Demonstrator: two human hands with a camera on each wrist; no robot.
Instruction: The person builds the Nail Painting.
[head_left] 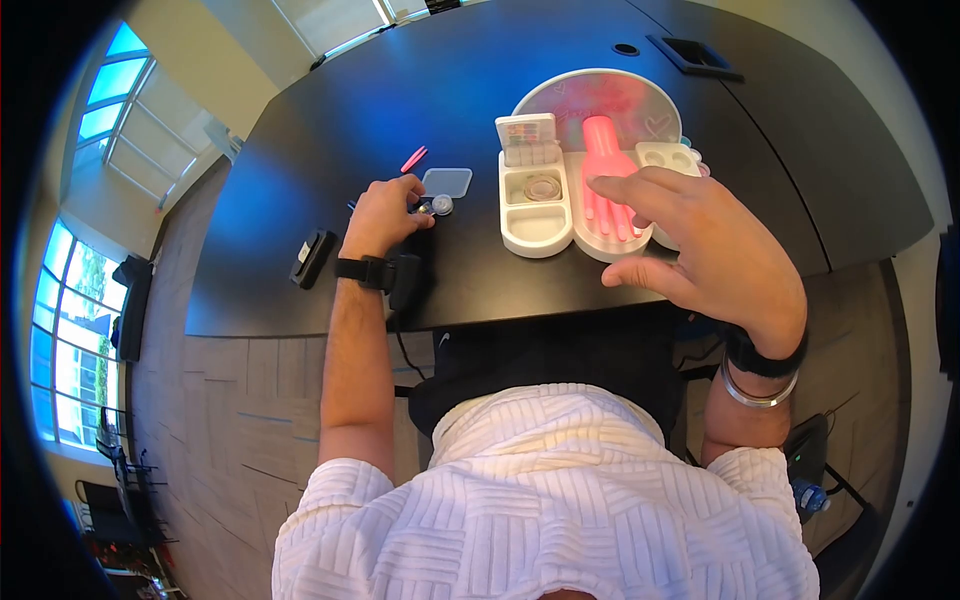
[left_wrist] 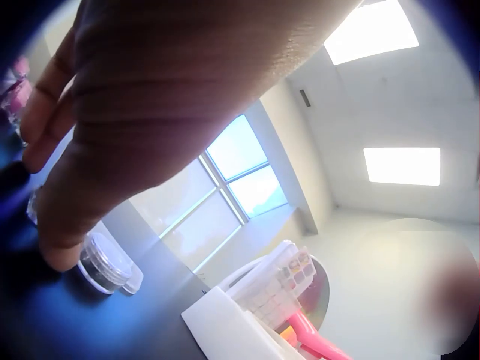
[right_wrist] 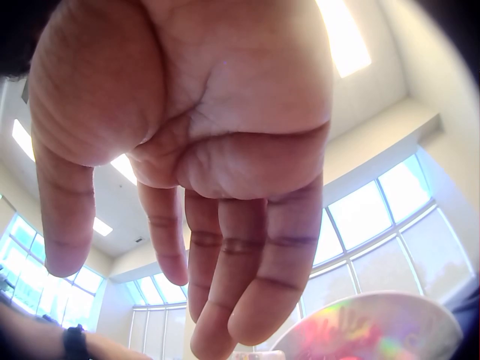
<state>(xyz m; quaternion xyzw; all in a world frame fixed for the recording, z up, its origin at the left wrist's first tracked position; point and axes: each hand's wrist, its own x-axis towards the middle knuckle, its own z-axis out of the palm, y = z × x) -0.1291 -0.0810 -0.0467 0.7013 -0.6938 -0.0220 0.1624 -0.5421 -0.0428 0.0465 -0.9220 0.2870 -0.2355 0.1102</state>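
On my head-camera feed, a seated person works at a dark table (head_left: 300, 150). The left hand (head_left: 383, 215) bends its fingers toward the thumb at a small round container (head_left: 442, 204); I cannot tell whether they grip anything. A clear flat case (head_left: 455, 183) and pink tweezers (head_left: 413, 159) lie nearby, with a black box (head_left: 312, 258) left of the hand. The right hand (head_left: 705, 235), open and holding nothing, hovers over the pink model hand (head_left: 603, 150), which lies fingers toward the wearer in the middle of a white organizer (head_left: 537, 230) beneath a rounded board (head_left: 555, 92).

On my left-wrist feed, the thumb tip sits right beside the container on the tabletop; dark shadow obscures the grip.

On my right-wrist feed, the palm shows bare, its fingers loosely extended downward, the board's shiny surface beyond them.
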